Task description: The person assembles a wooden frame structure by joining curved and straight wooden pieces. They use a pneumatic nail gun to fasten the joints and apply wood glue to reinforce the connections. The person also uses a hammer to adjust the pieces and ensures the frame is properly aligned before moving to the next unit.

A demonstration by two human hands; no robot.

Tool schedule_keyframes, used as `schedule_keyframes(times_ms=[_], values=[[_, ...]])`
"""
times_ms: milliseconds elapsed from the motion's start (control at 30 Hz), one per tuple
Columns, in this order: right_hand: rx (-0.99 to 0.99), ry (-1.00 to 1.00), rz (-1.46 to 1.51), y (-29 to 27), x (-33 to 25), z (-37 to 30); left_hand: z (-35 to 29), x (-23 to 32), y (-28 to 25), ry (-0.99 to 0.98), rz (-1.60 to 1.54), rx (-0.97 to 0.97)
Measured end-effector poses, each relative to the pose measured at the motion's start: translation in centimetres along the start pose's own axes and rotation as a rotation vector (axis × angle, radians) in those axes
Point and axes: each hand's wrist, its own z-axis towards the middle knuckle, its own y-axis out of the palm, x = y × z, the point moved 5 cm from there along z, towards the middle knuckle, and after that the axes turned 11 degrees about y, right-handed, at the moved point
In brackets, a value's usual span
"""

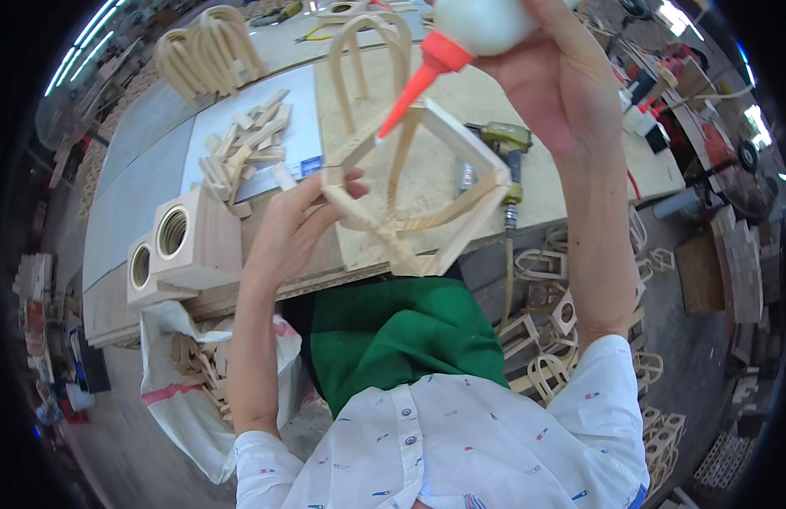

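My left hand [293,222] grips the left corner of a pale wooden frame [476,225], its fingers closed around the wood. The frame has several angled sides and a curved strip crossing its middle; it is held up over the table's front edge. In my right hand [558,85] is a white squeeze bottle [488,27], tipped downward and partly cut off by the top of the picture. Its red pointed nozzle [418,83] reaches to the frame's upper left bar. Whether the tip touches the wood, I cannot tell.
On the table [359,246] lie loose wood pieces [248,140], bent wooden loops [210,55] and a green power tool [505,136] with a hose. Wooden blocks with round holes [198,237] stand at the front left. Below are a white sack [176,424] and several frames [541,297].
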Motion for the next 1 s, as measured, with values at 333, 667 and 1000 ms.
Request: schedule_keyframes(times_ms=[333,667,1000], values=[[0.154,0.218,-0.005,0.5,4.5,0.5,0.4,1.2,0.1,0.045,0.056,-0.047],[0.068,0.129,-0.222,-0.7,5.5,0.6,0.4,1.4,0.0,0.074,0.131,-0.058],[0.109,0.065,-0.232,-1.4,5.4,1.1,0.4,1.5,0.0,0.044,0.107,-0.054]])
